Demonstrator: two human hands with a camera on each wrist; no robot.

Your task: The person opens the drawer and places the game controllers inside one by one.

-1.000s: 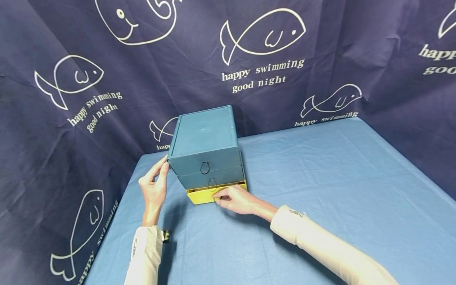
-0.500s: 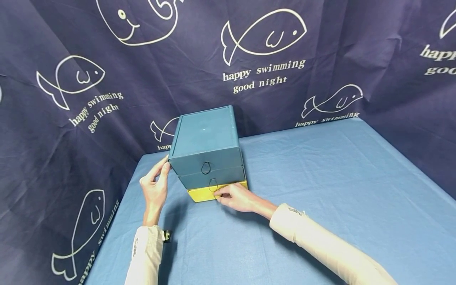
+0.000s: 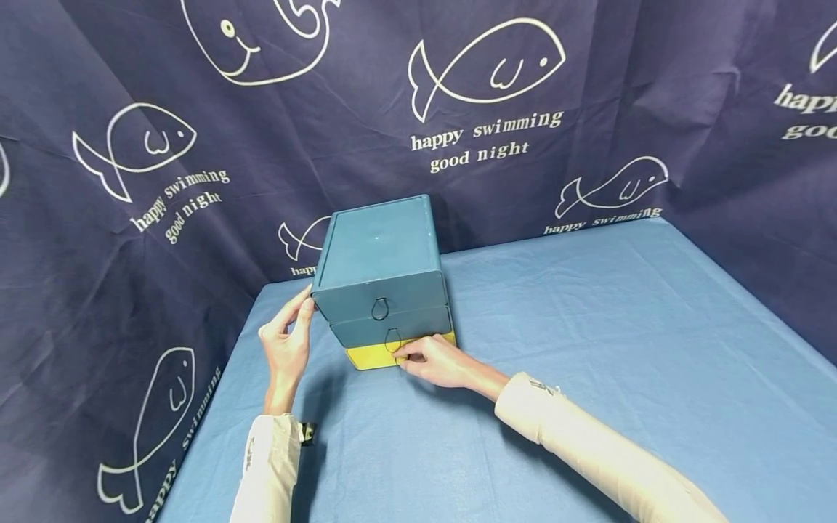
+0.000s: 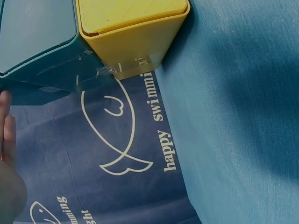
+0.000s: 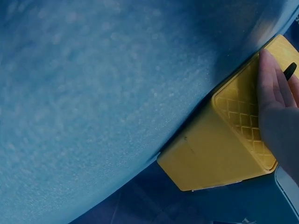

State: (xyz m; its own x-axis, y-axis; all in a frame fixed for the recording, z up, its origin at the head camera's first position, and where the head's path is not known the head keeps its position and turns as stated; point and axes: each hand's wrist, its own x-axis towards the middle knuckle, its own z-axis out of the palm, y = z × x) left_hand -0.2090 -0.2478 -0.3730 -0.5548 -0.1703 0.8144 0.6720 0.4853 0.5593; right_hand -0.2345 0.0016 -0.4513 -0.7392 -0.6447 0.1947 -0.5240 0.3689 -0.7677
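Note:
A drawer unit (image 3: 379, 250) stands toward the back left, with two teal drawers above a yellow bottom drawer (image 3: 370, 357). The yellow front sits level against its frame. My right hand (image 3: 441, 363) is at that front, pinching its dark loop pull (image 5: 290, 70) between the fingers; part of the loop is hidden. In the right wrist view the yellow front has a diamond pattern. My left hand (image 3: 288, 345) touches the unit's left side near the upper front corner with straight fingers, which show at the edge of the left wrist view.
Blue cloth (image 3: 588, 327) covers the table. A navy curtain (image 3: 366, 109) with white fish prints hangs close behind and along the left. Loop pulls hang on the middle drawer (image 3: 418, 328) and top drawer (image 3: 418, 294). A dark strap (image 3: 307, 434) shows at the left wrist.
The yellow drawer, a little open one second ago, has slid in until its front is level; the right hand moved in with it. The left hand stays at the unit's side.

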